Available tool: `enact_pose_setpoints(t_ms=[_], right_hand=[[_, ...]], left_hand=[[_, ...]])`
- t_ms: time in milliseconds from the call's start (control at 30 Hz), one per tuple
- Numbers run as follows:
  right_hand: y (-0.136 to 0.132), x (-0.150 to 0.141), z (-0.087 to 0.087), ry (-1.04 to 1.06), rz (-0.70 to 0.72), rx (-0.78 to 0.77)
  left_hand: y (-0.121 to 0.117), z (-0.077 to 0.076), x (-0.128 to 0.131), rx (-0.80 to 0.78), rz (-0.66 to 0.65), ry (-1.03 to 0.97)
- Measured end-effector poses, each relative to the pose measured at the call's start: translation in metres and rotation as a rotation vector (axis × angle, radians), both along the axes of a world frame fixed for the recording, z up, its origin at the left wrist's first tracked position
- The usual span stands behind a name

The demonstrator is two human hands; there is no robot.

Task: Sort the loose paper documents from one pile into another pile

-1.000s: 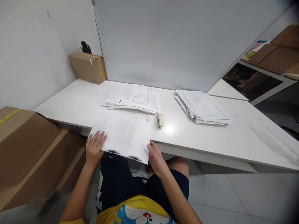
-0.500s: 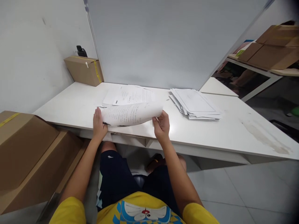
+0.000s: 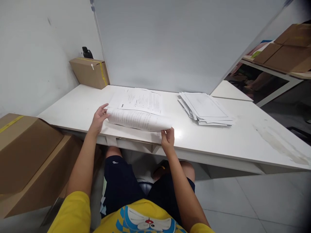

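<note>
A curved printed sheet of paper [image 3: 138,120] spans the space between my two hands, above the front edge of the white desk [image 3: 243,136]. My left hand [image 3: 99,118] pinches its left end between thumb and fingers. At the right end, my right hand [image 3: 168,135] grips the lower corner, fingers closed. Just behind the sheet lies a spread of printed papers [image 3: 143,99], partly covered by it. Farther right on the desk rests an uneven stack of papers [image 3: 204,106], its top page showing a thin border line.
A taped cardboard box [image 3: 88,72] stands at the desk's back left corner, with a black object [image 3: 86,52] behind it. Larger cardboard boxes [image 3: 26,152] sit low at the left. A tall pale panel [image 3: 165,45] rises along the back edge.
The sheet has tilted, its right end lower and its left end higher. My left hand has moved up and left into a pinch; my right hand has dropped slightly.
</note>
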State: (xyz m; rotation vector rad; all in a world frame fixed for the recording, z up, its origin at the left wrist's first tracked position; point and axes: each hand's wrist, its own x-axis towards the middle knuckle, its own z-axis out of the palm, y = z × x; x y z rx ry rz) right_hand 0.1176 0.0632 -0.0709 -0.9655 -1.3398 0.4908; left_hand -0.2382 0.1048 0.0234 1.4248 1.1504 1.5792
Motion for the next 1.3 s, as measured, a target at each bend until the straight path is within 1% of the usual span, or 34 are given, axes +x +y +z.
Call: enact_pose_setpoints(t_ms=[100, 200, 267, 333, 467, 533, 600, 667, 700, 767, 833, 867, 933, 967, 1000, 1067, 1133, 1233, 1300], right_hand=[[0.001, -0.001, 0.002, -0.062, 0.025, 0.04], [0.001, -0.002, 0.003, -0.045, 0.036, 0.043], [0.0, -0.001, 0.003, -0.028, 0.041, 0.024], [0.0, 0.0, 0.004, -0.019, 0.052, -0.001], [0.001, 0.0, 0.008, 0.01, 0.117, -0.082], [0.002, -0.001, 0.013, 0.053, 0.148, -0.122], [-0.001, 0.0, 0.022, 0.109, 0.169, -0.163], [-0.011, 0.006, 0.033, 0.155, 0.184, -0.222], [-0.019, 0.012, 0.039, 0.171, 0.19, -0.256], [-0.041, 0.03, 0.049, 0.185, 0.213, -0.335], [-0.069, 0.054, 0.052, 0.197, 0.256, -0.463], [-0.083, 0.067, 0.051, 0.217, 0.277, -0.552], [-0.11, 0.095, 0.044, 0.304, 0.262, -0.741], [-0.122, 0.108, 0.038, 0.356, 0.229, -0.817], [-0.132, 0.12, 0.033, 0.402, 0.183, -0.867], [-0.147, 0.14, 0.023, 0.461, 0.096, -0.905], [-0.156, 0.156, 0.019, 0.478, 0.031, -0.892], [-0.162, 0.173, 0.023, 0.471, -0.024, -0.869], [-0.165, 0.183, 0.027, 0.472, -0.04, -0.86]], left_hand=[[-0.002, 0.008, 0.002, 0.098, 0.023, -0.039], [-0.003, 0.009, 0.004, 0.173, 0.103, -0.049], [-0.002, 0.003, 0.006, 0.194, 0.146, -0.056], [0.0, -0.008, 0.009, 0.181, 0.167, -0.071], [0.003, -0.031, 0.018, 0.087, 0.191, -0.05], [0.001, -0.034, 0.022, 0.073, 0.219, -0.01], [-0.003, -0.026, 0.026, 0.12, 0.277, 0.019], [-0.014, -0.011, 0.032, 0.175, 0.331, 0.044], [-0.021, -0.003, 0.036, 0.177, 0.335, 0.063], [-0.042, 0.013, 0.047, 0.097, 0.282, 0.108], [-0.065, 0.02, 0.064, -0.094, 0.156, 0.149], [-0.076, 0.019, 0.074, -0.209, 0.075, 0.159], [-0.092, 0.009, 0.096, -0.404, -0.086, 0.122], [-0.097, 0.001, 0.107, -0.464, -0.149, 0.094], [-0.1, -0.007, 0.118, -0.497, -0.179, 0.079], [-0.099, -0.022, 0.137, -0.509, -0.161, 0.092], [-0.095, -0.031, 0.154, -0.511, -0.128, 0.129], [-0.091, -0.032, 0.172, -0.552, -0.171, 0.149], [-0.094, -0.03, 0.18, -0.581, -0.197, 0.175]])
